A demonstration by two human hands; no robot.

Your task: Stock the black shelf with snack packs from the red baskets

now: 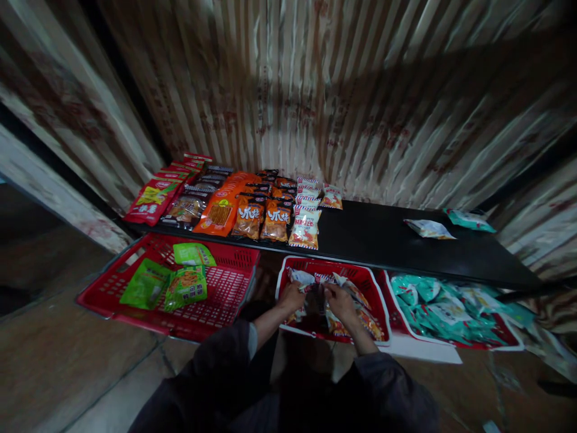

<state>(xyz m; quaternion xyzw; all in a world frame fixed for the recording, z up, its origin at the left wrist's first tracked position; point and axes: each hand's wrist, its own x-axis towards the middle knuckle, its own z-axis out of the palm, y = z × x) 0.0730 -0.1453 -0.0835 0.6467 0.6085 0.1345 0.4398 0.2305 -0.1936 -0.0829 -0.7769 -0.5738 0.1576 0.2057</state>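
Both my hands reach into the middle red basket [381,300], which has a white rim and holds white-and-orange snack bags [358,304]. My left hand [292,297] is closed on the edge of a white snack bag [301,276] with striped ends. Close to its right, my right hand [339,300] has its fingers curled round the top of a snack bag, partly hidden by the hand. On the black shelf [360,234] just beyond, matching white snack bags [305,225] lie in a row, with one more bag [332,196] beside them at the back.
Red bags [155,192], dark bags [187,204], a long orange bag [219,213] and orange-black bags [249,216] fill the shelf's left. A white bag [429,228] and teal bag [469,220] lie right. Red baskets flank me, with green bags [186,287] and teal bags [444,307].
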